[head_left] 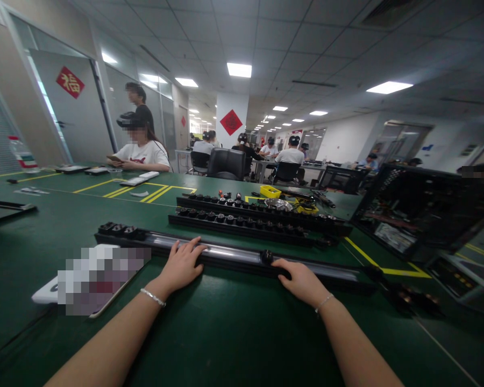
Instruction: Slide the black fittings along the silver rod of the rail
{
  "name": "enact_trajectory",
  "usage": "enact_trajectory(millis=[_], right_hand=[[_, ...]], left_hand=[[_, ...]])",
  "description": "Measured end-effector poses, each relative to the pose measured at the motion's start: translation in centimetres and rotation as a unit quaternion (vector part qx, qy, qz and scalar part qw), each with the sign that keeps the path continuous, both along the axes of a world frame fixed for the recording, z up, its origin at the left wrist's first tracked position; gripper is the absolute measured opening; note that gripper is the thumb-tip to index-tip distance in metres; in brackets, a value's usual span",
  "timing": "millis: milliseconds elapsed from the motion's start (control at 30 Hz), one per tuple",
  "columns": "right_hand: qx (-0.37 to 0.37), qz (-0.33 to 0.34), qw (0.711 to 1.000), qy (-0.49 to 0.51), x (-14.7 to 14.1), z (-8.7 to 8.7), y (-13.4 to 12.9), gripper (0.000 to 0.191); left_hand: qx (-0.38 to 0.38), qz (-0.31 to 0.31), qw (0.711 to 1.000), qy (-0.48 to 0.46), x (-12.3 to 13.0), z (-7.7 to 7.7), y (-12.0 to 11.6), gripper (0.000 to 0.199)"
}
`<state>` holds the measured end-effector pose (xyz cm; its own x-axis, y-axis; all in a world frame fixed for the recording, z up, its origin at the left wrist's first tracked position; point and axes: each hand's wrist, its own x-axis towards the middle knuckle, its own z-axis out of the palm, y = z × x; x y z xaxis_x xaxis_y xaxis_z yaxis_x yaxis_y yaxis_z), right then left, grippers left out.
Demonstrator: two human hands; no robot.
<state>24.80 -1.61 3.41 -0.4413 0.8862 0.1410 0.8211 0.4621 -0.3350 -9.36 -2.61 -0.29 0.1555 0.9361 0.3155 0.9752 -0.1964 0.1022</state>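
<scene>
A long black power strip housing lies across the bench in front of me, its inner channel shiny. Several black socket modules sit together at its left end. Farther right in the channel is a single socket module. My left hand rests on the housing with its fingers spread. My right hand is closed at the single module, fingertips against its right side and thumb low by the housing's front edge; the fingers partly hide the contact.
Behind lie two filled socket strips, a yellow tray and loose parts. A phone and white device lie left. An open computer case stands right. A person sits across the bench.
</scene>
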Motion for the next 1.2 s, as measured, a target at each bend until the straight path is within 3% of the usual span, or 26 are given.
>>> enact_trajectory(millis=[1200], right_hand=[[-0.041, -0.024, 0.999, 0.005, 1.0, 0.5, -0.1, 0.034]], left_hand=[[-0.004, -0.001, 1.0, -0.001, -0.1, 0.1, -0.1, 0.049]])
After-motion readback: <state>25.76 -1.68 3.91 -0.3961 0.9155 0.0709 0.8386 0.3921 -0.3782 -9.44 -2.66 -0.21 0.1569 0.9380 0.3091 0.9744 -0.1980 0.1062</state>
